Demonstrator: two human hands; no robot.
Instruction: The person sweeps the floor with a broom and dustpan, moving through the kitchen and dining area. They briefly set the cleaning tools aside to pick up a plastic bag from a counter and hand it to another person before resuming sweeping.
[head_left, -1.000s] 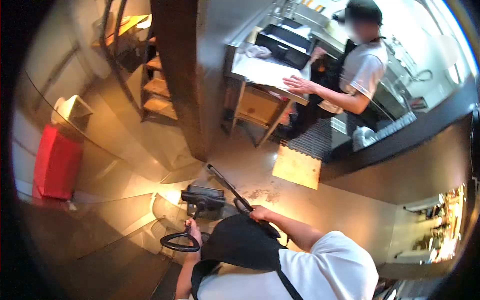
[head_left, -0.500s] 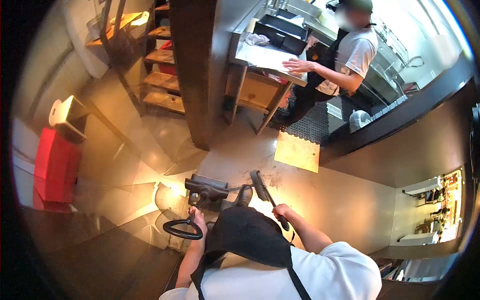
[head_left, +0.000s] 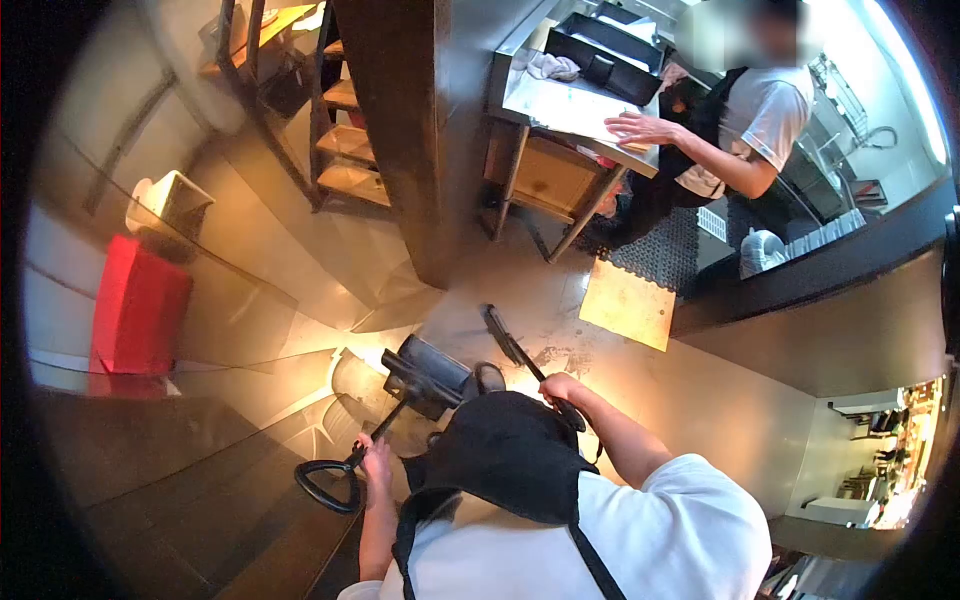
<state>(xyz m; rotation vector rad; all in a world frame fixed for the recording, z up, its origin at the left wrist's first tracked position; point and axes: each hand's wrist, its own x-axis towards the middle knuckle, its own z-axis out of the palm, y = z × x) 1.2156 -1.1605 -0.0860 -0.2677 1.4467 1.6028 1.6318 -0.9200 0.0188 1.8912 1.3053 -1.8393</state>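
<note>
My left hand point(head_left: 374, 462) is closed around the shaft of a long-handled dustpan point(head_left: 440, 362), just beside its black loop handle point(head_left: 328, 486). The black pan end is tilted, low in front of me near my shoe point(head_left: 489, 378). In my right hand point(head_left: 562, 388) is the grip of a black broom point(head_left: 503, 338), its narrow head reaching forward and left, to the right of the pan. Dark smudges mark the floor point(head_left: 560, 358) beside the broom. My black apron point(head_left: 510, 455) covers part of the view below the pan.
Ahead, a co-worker's hand point(head_left: 640, 128) rests on a steel table point(head_left: 560, 100). A yellowish flat sheet point(head_left: 628, 305) lies by a black rubber mat point(head_left: 668, 240). A dark pillar point(head_left: 400, 140) and wooden steps point(head_left: 348, 145) stand ahead left; a red box point(head_left: 140, 305) is farther left.
The dustpan has turned, its loop handle swinging left and toward me with my left hand. The broom head has moved forward and left. My view has turned slightly left.
</note>
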